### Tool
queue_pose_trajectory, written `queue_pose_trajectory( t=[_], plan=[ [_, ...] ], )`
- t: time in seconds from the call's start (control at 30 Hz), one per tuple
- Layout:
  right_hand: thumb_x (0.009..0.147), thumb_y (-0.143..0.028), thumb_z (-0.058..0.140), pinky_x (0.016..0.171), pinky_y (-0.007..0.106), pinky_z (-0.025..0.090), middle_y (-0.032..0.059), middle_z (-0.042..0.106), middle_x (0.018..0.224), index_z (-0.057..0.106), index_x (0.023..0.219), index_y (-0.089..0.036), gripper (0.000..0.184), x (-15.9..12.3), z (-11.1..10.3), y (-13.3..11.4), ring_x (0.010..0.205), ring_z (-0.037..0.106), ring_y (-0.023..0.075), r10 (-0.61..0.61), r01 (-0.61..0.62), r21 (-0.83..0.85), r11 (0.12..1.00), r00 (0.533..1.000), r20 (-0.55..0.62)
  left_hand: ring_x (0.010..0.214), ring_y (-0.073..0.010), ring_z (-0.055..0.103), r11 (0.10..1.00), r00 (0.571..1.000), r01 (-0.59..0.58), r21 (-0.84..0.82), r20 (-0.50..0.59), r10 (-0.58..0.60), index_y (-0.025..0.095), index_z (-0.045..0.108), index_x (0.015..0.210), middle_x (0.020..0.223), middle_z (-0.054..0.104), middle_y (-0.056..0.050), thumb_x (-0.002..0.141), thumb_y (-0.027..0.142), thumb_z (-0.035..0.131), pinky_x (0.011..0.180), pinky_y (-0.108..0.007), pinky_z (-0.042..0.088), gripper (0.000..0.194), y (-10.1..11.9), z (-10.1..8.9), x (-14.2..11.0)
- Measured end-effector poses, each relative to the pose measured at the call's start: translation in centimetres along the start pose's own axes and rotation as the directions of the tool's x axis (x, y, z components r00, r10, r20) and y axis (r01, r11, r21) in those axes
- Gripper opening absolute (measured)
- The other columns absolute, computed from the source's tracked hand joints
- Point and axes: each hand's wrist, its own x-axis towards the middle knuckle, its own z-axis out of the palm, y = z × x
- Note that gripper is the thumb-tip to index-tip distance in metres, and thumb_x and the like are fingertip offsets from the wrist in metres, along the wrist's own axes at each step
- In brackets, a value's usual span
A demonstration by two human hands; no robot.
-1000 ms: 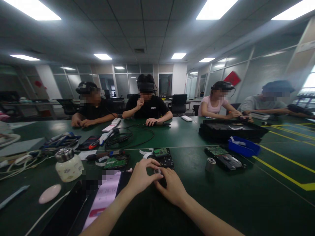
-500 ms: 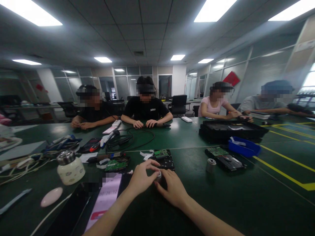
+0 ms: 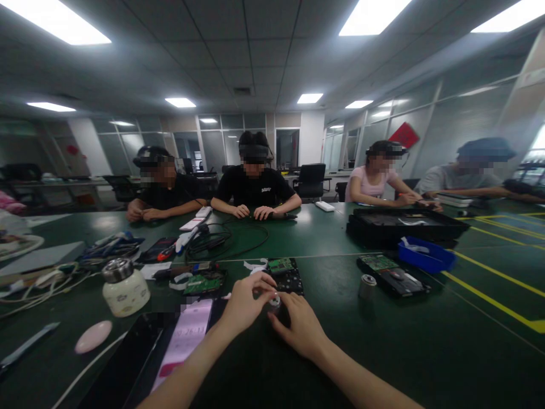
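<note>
A small silvery metal cylinder (image 3: 275,303) stands on the green table between my hands, its top facing up. My right hand (image 3: 300,328) curves around its right side, thumb in front and fingers behind. Above the top's left edge, my left hand (image 3: 247,301) has thumb and forefinger brought together in a pinch; anything between those tips is too small to make out. Just beyond the fingers lies a black drive (image 3: 292,281) with a green circuit board. A second metal cylinder (image 3: 367,286) is upright farther right.
Another drive (image 3: 394,275) and a blue tray (image 3: 426,255) lie right, before a black case (image 3: 406,227). On the left are a phone (image 3: 187,341), a cream jar (image 3: 125,295), a pink oval object (image 3: 93,337), a circuit board (image 3: 204,283) and cables. Several people sit opposite.
My left fingertips have lifted slightly, and more of the cylinder's top shows. My right hand stays around it. The whole view has shifted a little.
</note>
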Motion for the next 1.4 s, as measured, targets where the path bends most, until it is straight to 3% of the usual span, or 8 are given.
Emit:
queue_pose_trajectory(
  t=[0.1,0.2,0.3,0.4,0.63,0.97,1.2,1.4],
  plan=[
    [0.082,-0.03,0.054,0.082,0.035,0.041,0.0076,0.062,0.101,0.054,0.109,-0.017,0.03,0.0,-0.1,-0.1,0.092,0.054,0.0231,0.02,-0.02,-0.007,1.0,1.0,-0.007,0.076,-0.0151,0.068,0.998,0.975,0.048,0.051,0.213,-0.058,0.019,0.059,0.088,0.076,0.071,0.0,0.068,0.013,0.059,0.072,-0.024,0.049,0.021,1.1,-2.8,-0.1],
    [0.082,-0.031,0.055,0.083,0.035,0.041,0.0078,0.062,0.101,0.055,0.11,-0.017,0.031,0.1,-0.2,-0.3,0.093,0.054,0.0233,0.035,-0.035,-0.011,0.999,0.999,-0.003,0.069,-0.0174,0.068,0.96,0.867,0.142,0.24,0.439,-0.237,0.019,0.06,0.083,0.072,0.072,0.0,0.061,0.008,0.061,0.059,-0.022,0.048,0.025,1.4,-4.8,-0.8],
    [0.082,-0.032,0.054,0.085,0.036,0.041,0.0083,0.062,0.105,0.055,0.112,-0.018,0.033,0.1,-0.3,-0.4,0.096,0.054,0.0239,0.049,-0.049,-0.014,0.999,0.999,0.012,0.065,-0.019,0.069,0.905,0.757,0.15,0.398,0.542,-0.364,0.02,0.059,0.08,0.069,0.073,0.001,0.056,0.001,0.057,0.055,-0.022,0.046,0.03,1.0,-4.9,-1.6],
    [0.082,-0.033,0.054,0.086,0.037,0.041,0.0093,0.062,0.107,0.055,0.112,-0.017,0.034,0.1,-0.3,-0.4,0.098,0.054,0.0247,0.055,-0.055,-0.02,0.998,0.998,0.014,0.062,-0.0165,0.068,0.867,0.729,0.098,0.488,0.558,-0.396,0.021,0.058,0.076,0.062,0.071,0.005,0.054,-0.004,0.052,0.062,-0.024,0.048,0.034,0.5,-3.9,-2.0],
    [0.083,-0.033,0.053,0.087,0.037,0.041,0.0088,0.062,0.108,0.055,0.112,-0.017,0.034,0.1,-0.1,-0.3,0.099,0.054,0.0244,0.053,-0.053,-0.021,0.998,0.999,0.012,0.056,-0.0158,0.066,0.814,0.765,0.065,0.577,0.495,-0.412,0.021,0.056,0.062,0.052,0.066,0.007,0.046,-0.006,0.052,0.056,-0.021,0.045,0.032,0.3,-2.7,-1.9],
    [0.082,-0.033,0.054,0.084,0.036,0.042,0.0075,0.063,0.102,0.055,0.11,-0.018,0.032,0.1,-0.4,-0.4,0.094,0.055,0.0241,0.056,-0.055,-0.016,0.998,0.998,0.018,0.055,-0.016,0.062,0.731,0.82,0.091,0.676,0.366,-0.44,0.021,0.061,0.052,0.053,0.064,0.005,0.035,0.006,0.076,0.05,-0.02,0.04,0.027,0.3,-4.1,-1.6],
    [0.083,-0.032,0.053,0.087,0.036,0.04,0.007,0.062,0.106,0.055,0.111,-0.018,0.032,0.1,-0.3,-0.3,0.096,0.054,0.0236,0.05,-0.05,0.009,0.999,0.999,0.004,0.038,-0.0145,0.055,0.741,0.795,0.13,0.659,0.377,-0.475,0.02,0.058,0.037,0.035,0.054,0.004,0.04,0.008,0.076,0.046,-0.022,0.04,0.022,-0.7,-3.6,-1.3],
    [0.083,-0.031,0.054,0.085,0.036,0.04,0.0071,0.061,0.105,0.055,0.111,-0.018,0.031,0.1,0.0,-0.1,0.095,0.053,0.0238,0.043,-0.043,0.011,0.999,0.999,0.0,0.072,-0.018,0.064,0.809,0.955,0.014,0.587,0.232,-0.185,0.023,0.071,0.08,0.074,0.071,-0.002,0.069,0.024,0.063,0.068,-0.025,0.043,0.014,0.8,-3.0,-0.1]
  ],
)
